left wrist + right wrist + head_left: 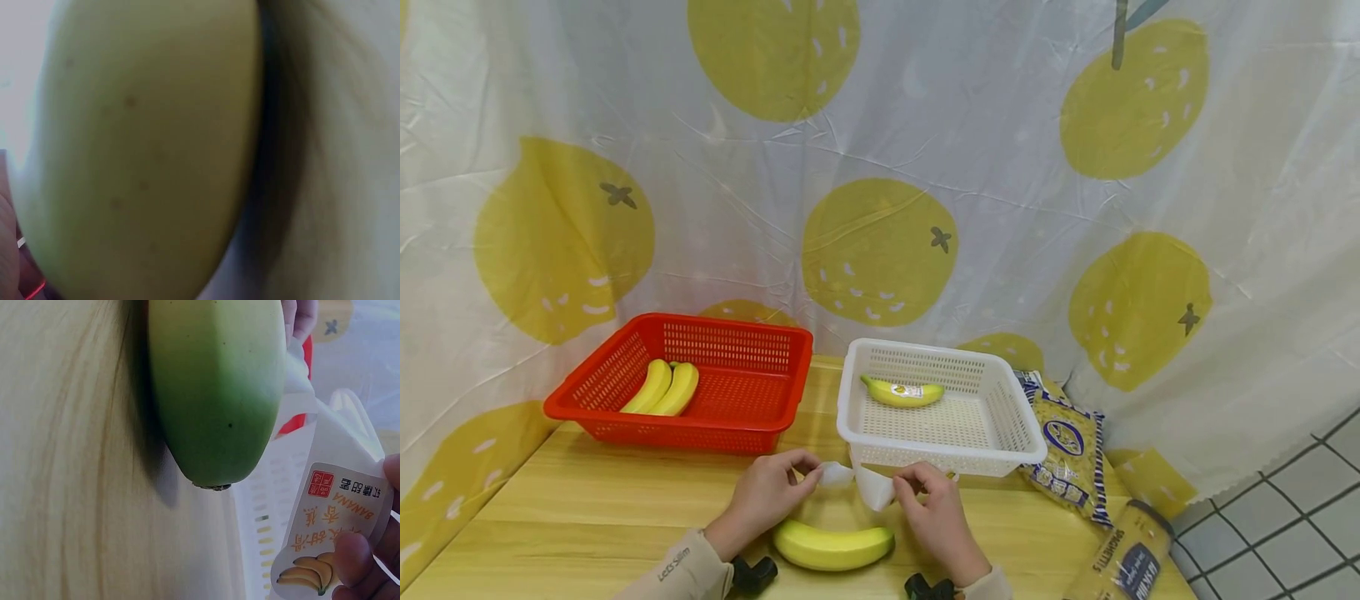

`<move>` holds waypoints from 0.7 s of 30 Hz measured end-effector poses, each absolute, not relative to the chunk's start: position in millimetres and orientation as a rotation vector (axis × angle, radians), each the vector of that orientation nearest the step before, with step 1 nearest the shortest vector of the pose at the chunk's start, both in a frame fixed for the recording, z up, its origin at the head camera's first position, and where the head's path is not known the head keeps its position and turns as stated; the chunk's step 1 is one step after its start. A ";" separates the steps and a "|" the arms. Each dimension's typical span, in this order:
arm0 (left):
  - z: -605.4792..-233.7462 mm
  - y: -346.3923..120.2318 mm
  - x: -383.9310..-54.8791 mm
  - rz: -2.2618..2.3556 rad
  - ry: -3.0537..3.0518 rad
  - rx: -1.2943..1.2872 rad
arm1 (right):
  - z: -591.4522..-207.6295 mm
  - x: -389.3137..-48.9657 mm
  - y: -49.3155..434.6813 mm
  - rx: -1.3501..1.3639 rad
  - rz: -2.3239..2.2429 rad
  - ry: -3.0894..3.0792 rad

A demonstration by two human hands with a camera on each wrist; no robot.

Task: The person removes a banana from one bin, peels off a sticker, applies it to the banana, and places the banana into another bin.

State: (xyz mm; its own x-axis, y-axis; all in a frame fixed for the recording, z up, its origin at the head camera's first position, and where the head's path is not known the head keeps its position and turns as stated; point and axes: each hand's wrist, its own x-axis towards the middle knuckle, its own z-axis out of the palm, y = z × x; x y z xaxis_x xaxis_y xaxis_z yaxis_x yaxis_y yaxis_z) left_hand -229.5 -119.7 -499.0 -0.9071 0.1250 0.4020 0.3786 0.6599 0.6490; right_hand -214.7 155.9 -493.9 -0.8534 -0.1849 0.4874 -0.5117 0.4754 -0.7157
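Observation:
My left hand (772,492) pinches one white end of a paper-like label strip (837,475) between thumb and fingertips. At its other end my right hand (936,510) pinches the printed banana label (334,519), which shows bananas and orange lettering. Below the strip, between my wrists, a yellow banana (835,547) lies on the wooden table. It fills much of the left wrist view, where the strip is out of sight. Its greenish tip (215,456) points down in the right wrist view. Neither hand holds this banana.
A red basket (681,437) at the back left contains two bananas (662,388). Right of it, a white basket (947,458) holds one labelled banana (904,392). A pasta bag (1066,446) and a spaghetti jar (1123,554) stand farther right. A lemon-print curtain (880,150) hangs behind.

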 end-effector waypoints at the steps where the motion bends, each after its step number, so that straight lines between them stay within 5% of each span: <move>1: -498.7 -119.9 -229.4 -1.102 -2.557 -0.393 | -494.0 -214.8 155.9 0.581 1.329 -2.382; 21: -497.3 -119.8 -224.3 -1.098 -2.445 -0.387 | -498.4 -217.7 154.8 0.619 1.172 -2.400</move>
